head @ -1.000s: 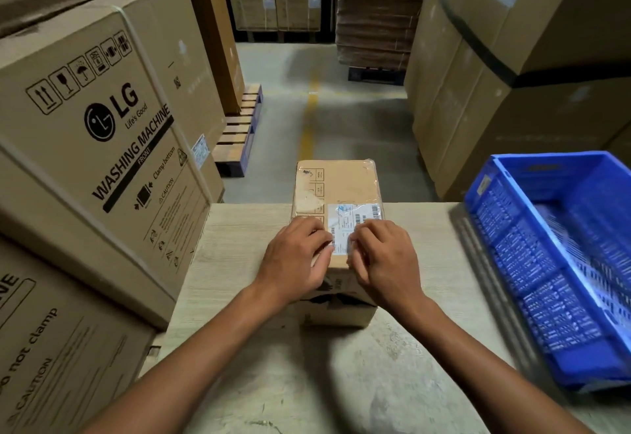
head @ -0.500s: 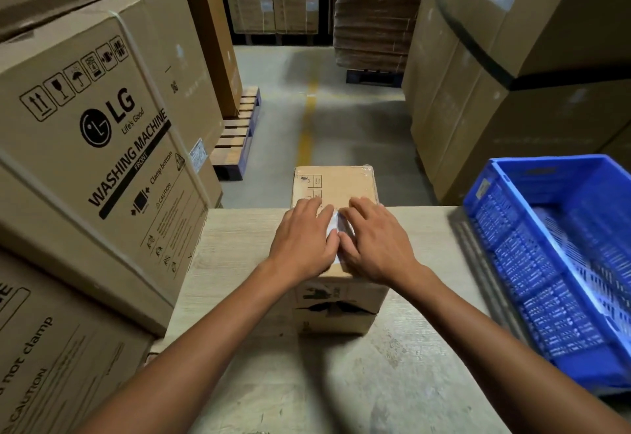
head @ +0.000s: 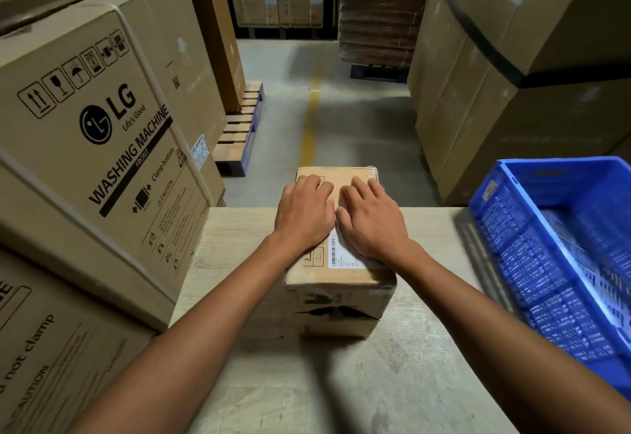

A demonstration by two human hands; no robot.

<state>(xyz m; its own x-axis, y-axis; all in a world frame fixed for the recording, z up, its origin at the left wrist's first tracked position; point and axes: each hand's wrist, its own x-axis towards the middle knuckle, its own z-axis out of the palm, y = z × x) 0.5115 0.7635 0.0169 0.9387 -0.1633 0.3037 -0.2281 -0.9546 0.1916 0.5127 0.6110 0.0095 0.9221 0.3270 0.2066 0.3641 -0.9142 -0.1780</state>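
A small brown cardboard box (head: 336, 300) stands on a pale wooden table (head: 341, 382), its far end reaching past the table's back edge. A white shipping label (head: 336, 256) is stuck on its top, mostly covered by my hands. My left hand (head: 305, 213) lies flat on the left part of the top, fingers straight and pointing away from me. My right hand (head: 370, 218) lies flat beside it on the right part, pressing on the label. The two hands touch at the thumbs.
A blue plastic crate (head: 560, 263) stands on the table's right side. A large LG washing machine carton (head: 92, 147) stacked on another carton crowds the left edge. Tall cartons (head: 512, 75) wall the right. Beyond runs a concrete aisle with a yellow line (head: 309, 126) and a wooden pallet (head: 239, 129).
Both hands have slid forward along the box top, from the near end by the label to the far half. The label's near edge now shows behind them.
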